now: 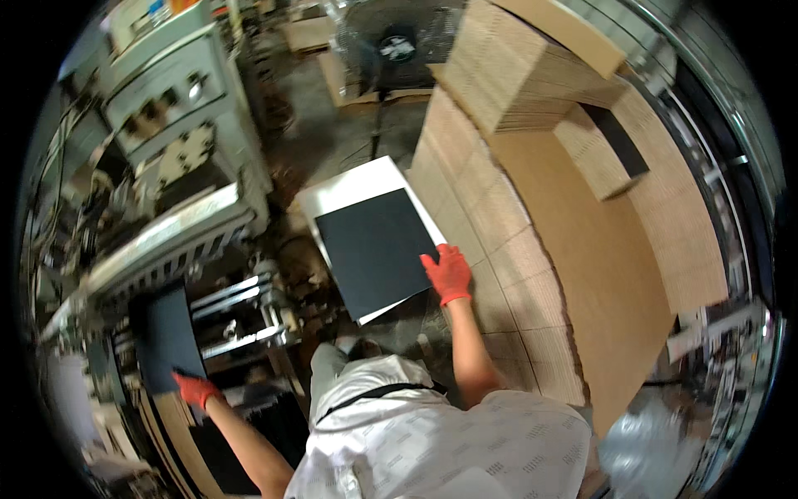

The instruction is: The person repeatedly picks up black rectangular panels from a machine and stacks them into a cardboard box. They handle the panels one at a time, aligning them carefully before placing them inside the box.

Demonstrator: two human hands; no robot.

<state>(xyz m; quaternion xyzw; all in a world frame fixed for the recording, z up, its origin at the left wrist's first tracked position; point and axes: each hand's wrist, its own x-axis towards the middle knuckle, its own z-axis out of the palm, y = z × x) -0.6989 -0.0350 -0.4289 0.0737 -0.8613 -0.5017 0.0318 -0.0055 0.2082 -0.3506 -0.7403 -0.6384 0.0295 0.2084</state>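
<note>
My left hand (196, 390), in a red glove, is at the near edge of a black sheet (165, 337) that lies tilted in the machine on the left. Its fingers look closed on that edge, part of them hidden beneath. A larger black sheet (378, 249) rests on a white board (353, 196) in front of me. Over the right edge of this sheet is my right hand (450, 274), also red-gloved, thumb and fingers apart. Whether it touches the sheet I cannot tell for sure.
A pale green machine (170, 96) with metal rods (237, 299) stands on the left. Dark sheets (249, 432) are stacked below my left forearm. To the right rise tall stacks of brown board (507, 249), with a brown panel (582, 258) on top. A fan (397, 48) stands ahead.
</note>
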